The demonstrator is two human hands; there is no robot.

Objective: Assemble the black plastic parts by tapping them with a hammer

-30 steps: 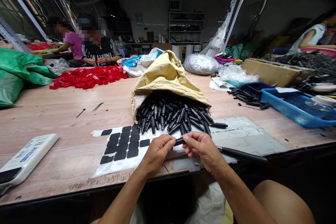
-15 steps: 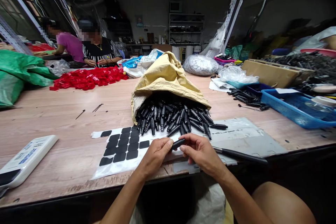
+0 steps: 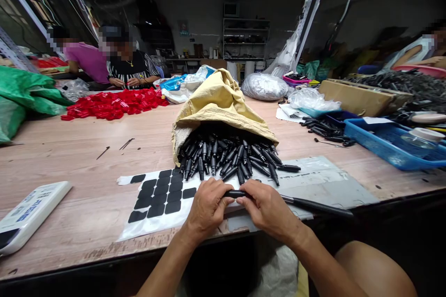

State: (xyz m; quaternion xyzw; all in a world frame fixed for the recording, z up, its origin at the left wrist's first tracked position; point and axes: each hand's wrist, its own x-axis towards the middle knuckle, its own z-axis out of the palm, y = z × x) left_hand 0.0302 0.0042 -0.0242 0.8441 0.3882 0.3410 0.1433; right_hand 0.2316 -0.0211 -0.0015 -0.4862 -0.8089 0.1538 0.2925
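Left grip point(image 3: 207, 204) and right grip point(image 3: 268, 204), both bare hands, are clenched on one slim black piece point(image 3: 234, 193), thumbs and fingers pinching it from either end. It lies roughly level between them, near the front edge of a wood-patterned counter point(image 3: 69, 148). Just beyond, similar black parts point(image 3: 226, 153) spill from a yellow sack point(image 3: 216, 97); to the left lies a white sheet point(image 3: 139, 227) bearing black squares point(image 3: 156, 210). Even pressure, with both ends in line and thumbs opposing fingers, should probably prevent slipping or skewing.
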